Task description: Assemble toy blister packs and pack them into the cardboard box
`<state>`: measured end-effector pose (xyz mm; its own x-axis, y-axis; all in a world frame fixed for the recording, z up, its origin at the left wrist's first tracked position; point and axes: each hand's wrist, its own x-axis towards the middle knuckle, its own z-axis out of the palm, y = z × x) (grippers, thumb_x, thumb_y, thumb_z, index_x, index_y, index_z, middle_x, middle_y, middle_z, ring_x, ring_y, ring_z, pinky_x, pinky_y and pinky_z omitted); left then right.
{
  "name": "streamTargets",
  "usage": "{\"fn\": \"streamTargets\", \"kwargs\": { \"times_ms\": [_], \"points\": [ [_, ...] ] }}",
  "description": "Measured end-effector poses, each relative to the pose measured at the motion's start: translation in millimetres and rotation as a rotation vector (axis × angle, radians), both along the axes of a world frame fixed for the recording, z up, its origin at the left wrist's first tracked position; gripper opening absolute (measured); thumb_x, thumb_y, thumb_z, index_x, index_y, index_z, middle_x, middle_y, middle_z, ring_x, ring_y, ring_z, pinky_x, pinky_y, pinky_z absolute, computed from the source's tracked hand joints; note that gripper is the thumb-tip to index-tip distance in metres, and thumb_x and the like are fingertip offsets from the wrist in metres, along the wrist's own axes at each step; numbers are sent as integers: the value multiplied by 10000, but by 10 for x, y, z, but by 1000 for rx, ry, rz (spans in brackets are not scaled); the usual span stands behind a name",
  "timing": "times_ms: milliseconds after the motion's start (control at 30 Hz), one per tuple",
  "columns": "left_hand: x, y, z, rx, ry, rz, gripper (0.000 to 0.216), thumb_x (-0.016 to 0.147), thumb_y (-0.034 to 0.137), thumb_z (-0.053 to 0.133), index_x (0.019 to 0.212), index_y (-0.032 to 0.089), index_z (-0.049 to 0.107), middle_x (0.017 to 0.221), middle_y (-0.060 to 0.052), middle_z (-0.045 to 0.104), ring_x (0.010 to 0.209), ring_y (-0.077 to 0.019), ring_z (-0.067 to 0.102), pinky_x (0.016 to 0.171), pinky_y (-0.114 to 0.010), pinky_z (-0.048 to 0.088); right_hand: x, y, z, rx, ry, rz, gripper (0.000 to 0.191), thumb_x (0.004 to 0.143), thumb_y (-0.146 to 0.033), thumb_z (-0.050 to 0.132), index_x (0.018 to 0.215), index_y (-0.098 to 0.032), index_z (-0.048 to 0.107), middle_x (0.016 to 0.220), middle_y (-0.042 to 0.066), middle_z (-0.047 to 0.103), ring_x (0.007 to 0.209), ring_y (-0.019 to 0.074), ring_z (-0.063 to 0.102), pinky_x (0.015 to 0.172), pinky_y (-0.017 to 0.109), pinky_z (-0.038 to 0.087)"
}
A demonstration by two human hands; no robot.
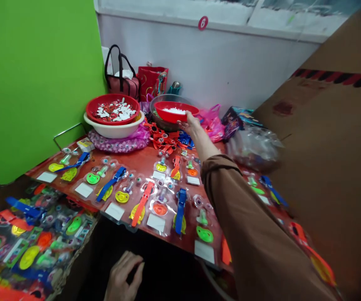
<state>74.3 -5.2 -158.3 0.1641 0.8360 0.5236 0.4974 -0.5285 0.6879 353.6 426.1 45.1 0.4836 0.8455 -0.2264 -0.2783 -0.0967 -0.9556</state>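
Wall sticker [203,23] "6" above right hand [189,123]

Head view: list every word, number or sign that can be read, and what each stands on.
"6": on a round red sticker on the white wall.
Small white paper cards on the clear plastic packs: nothing legible.
Printed dark blue box: too small and blurred to read.
Red paper gift bag: too blurred to read.
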Motion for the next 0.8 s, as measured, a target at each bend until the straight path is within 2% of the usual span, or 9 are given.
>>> {"fn": "streamTargets", "kwargs": {
  "times_ms": [100,233,367,500,600,667,733,800],
  "points": [
    [-4,8,-1,-30,-12,-6,90,919,161,587,936,191,670,769,-18,718,689,-131,698,717,-210,587,2,19,-65,21,21,58,304,1009,-336,507,1246,-170,411,800,-3,624,586,121,654,485,194,537],
    [3,16,13,-40,-30,-13,108,901,120,586,928,195,659,756,-12,699,681,-128,677,680,-210,564,53,-103,-69,21,2,122,313,1010,-331,511,1254,-167,403,784,10,648,621,136,682,529,216,565],
    [27,-21,13,-79,-18,-5,127,897,107,556,878,193,648,712,-14,669,655,-138,643,642,-233,540,86,-349,1,4,-185,103,310,992,-263,518,1269,-177,409,761,29,678,582,138,666,493,208,536],
    [48,-80,-29,-155,13,17,144,891,125,534,839,194,650,707,-29,659,674,-162,629,661,-280,527,8,-784,109,89,-407,198,217,937,-152,521,1149,-189,545,748,46,693,559,121,630,473,181,481],
    [48,-121,-71,-201,22,33,144,882,142,539,822,193,660,713,-36,658,693,-172,621,701,-308,521,-142,-1431,219,247,-629,365,186,894,-181,576,1060,-179,659,815,87,710,572,116,617,527,215,488],
    [45,-151,-95,-227,15,37,133,874,148,550,830,191,668,728,-40,664,710,-175,619,702,-309,510,-268,-2052,256,315,-753,547,242,859,-318,660,1069,-207,707,827,87,713,604,144,621,551,253,507],
    [44,-177,-109,-243,7,31,112,861,149,570,844,190,673,748,-41,673,729,-178,622,686,-300,497,-407,-2759,199,280,-754,729,340,825,-467,687,1082,-249,727,812,81,717,595,188,621,532,311,523],
    [46,-194,-107,-241,6,31,95,845,147,592,846,193,675,761,-37,679,743,-181,626,685,-300,492,-555,-3447,19,196,-748,928,327,794,-515,704,1022,-289,767,846,93,740,674,243,663,618,382,566]
  ]
}}
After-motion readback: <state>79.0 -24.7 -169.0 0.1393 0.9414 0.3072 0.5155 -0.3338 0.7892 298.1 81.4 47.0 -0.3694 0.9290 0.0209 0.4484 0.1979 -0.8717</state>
